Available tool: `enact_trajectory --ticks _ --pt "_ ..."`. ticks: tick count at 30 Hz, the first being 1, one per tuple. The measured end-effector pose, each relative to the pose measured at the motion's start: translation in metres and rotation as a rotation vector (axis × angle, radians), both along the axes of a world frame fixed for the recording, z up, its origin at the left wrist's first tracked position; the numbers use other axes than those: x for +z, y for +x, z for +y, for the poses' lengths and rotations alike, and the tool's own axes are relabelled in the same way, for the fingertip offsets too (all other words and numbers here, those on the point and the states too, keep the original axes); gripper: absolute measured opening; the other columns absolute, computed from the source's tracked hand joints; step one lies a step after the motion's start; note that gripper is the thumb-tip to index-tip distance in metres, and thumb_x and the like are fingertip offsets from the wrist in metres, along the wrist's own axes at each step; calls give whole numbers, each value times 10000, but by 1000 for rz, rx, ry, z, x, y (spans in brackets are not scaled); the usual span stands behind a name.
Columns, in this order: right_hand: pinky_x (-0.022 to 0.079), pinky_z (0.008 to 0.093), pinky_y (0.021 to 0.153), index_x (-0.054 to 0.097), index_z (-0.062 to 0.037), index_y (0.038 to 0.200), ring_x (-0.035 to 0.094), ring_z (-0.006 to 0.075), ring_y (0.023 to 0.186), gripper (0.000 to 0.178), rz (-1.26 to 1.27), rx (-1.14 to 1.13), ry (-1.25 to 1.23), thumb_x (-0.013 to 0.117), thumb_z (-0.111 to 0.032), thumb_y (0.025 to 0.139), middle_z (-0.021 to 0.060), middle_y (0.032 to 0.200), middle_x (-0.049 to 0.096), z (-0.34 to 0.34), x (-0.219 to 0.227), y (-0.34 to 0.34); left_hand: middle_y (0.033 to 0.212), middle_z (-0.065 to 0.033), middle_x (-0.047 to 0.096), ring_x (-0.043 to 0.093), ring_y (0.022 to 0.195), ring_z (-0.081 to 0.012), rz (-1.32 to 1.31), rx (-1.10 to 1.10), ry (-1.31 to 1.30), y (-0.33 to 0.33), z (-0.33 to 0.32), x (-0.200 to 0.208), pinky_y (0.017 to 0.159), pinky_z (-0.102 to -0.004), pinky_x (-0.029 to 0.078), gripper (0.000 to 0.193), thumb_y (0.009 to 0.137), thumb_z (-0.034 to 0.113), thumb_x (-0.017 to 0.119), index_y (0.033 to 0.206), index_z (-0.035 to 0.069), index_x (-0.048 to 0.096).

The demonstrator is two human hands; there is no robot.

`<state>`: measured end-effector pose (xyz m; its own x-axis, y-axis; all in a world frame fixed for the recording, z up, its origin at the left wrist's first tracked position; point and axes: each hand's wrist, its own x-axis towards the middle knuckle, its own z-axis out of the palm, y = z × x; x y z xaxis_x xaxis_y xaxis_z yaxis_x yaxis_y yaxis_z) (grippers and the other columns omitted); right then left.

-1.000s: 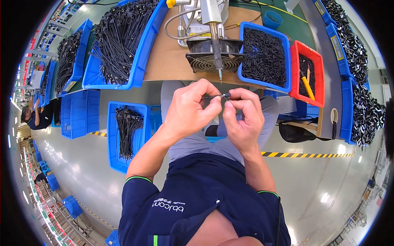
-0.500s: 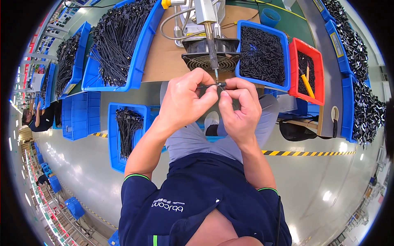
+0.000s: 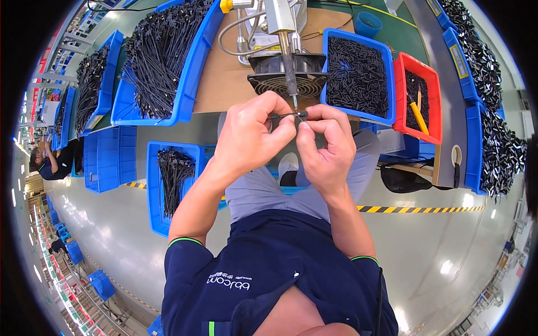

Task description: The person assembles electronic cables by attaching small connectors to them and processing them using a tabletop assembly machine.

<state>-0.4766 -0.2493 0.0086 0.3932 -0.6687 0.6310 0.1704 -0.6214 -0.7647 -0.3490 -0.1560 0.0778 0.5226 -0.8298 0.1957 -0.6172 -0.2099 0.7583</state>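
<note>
My left hand (image 3: pixel 249 134) pinches a thin black cable (image 3: pixel 274 116) between thumb and forefinger, its end pointing right. My right hand (image 3: pixel 328 147) is closed in a pinch just across from it. A tiny dark piece (image 3: pixel 300 115) with fine wire ends shows between the two sets of fingertips; what exactly the right fingers hold is too small to make out. Right above the fingertips, the tip of a stand-mounted soldering iron (image 3: pixel 289 70) reaches down to the work. Behind the iron sits a black fan (image 3: pixel 263 84) with a round grille.
A large blue bin (image 3: pixel 185 106) of black cables stands left on the bench, a blue bin (image 3: pixel 358 115) of short black parts right. Beside that is a red bin (image 3: pixel 400 92) with a yellow-handled tool (image 3: pixel 419 119). Lower left is another blue bin (image 3: pixel 159 224); a person (image 3: pixel 53 162) sits far left.
Almost nothing differs. Both hands have shifted very slightly, still pinching at the iron's tip.
</note>
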Motion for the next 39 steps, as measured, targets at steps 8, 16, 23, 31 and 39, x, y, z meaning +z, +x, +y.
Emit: enact_trajectory --ticks 8,16,23,31,39 --pt "575 348 739 655 5 880 699 251 884 124 14 -14 -5 757 44 821 138 1068 700 -1 3 1 737 -82 670 526 523 -143 -13 -1 -13 0 -1 -1 514 -324 443 140 830 119 749 888 25 663" --pt "579 353 747 644 6 866 698 255 885 137 -31 19 33 755 52 800 147 1083 696 2 0 0 739 -74 674 525 524 -138 9 9 -25 -2 -1 -1 515 -319 442 137 828 115 748 891 25 665" --pt "585 348 747 643 7 856 701 250 885 137 -24 16 45 754 58 795 148 1100 695 4 -1 0 723 -70 658 506 524 -123 14 8 -31 -1 0 -4 509 -315 432 131 827 108 751 888 24 671" --pt "585 346 757 641 9 860 703 252 897 145 -8 14 48 758 62 792 154 1102 694 10 -4 -8 701 -65 644 490 513 -114 46 14 -3 -6 6 -11 503 -309 419 135 828 105 759 882 18 671" --pt "518 244 728 674 10 1073 624 113 838 104 -143 121 428 709 -4 977 95 1056 689 16 -9 -27 793 32 667 473 641 1 711 -71 -147 -4 17 -33 559 -220 389 85 940 81 718 930 4 684"
